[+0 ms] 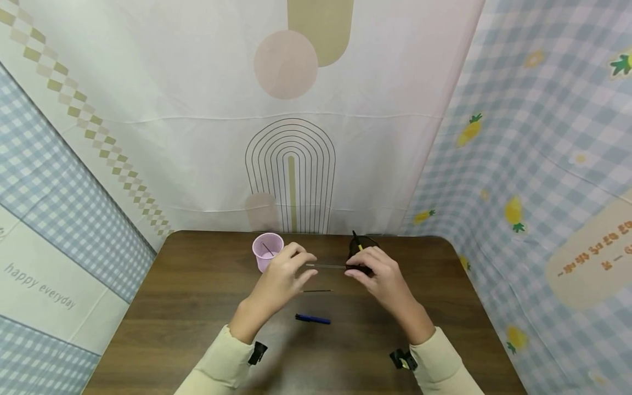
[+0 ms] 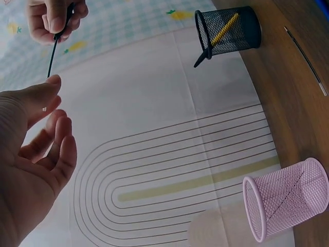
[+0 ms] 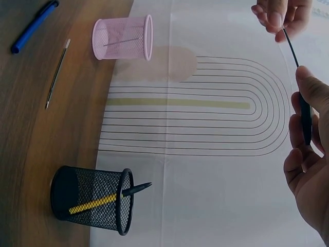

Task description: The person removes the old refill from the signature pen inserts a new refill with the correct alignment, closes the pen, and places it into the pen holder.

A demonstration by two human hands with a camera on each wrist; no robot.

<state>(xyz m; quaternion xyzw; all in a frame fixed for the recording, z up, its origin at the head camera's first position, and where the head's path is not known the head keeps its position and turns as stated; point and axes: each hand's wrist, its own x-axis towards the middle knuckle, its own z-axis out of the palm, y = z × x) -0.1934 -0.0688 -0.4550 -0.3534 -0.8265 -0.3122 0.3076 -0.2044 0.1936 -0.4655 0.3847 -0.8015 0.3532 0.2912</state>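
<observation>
My left hand (image 1: 283, 274) pinches one end of a thin pen refill (image 1: 327, 266) between thumb and fingers. The refill's other end runs into a black pen barrel (image 3: 306, 121), which my right hand (image 1: 382, 274) grips in its fingers. Both hands are raised above the table, refill and barrel roughly in line between them. On the tabletop below lie another thin refill (image 3: 57, 74) and a blue pen piece (image 1: 313, 319).
A pink mesh cup (image 2: 288, 198) with a thin refill inside stands behind my left hand. Behind my right hand is a black mesh cup (image 3: 92, 198) holding a yellow and black pen (image 3: 97, 202). The wooden table (image 1: 197, 318) meets a hanging cloth (image 1: 207, 164) at its back.
</observation>
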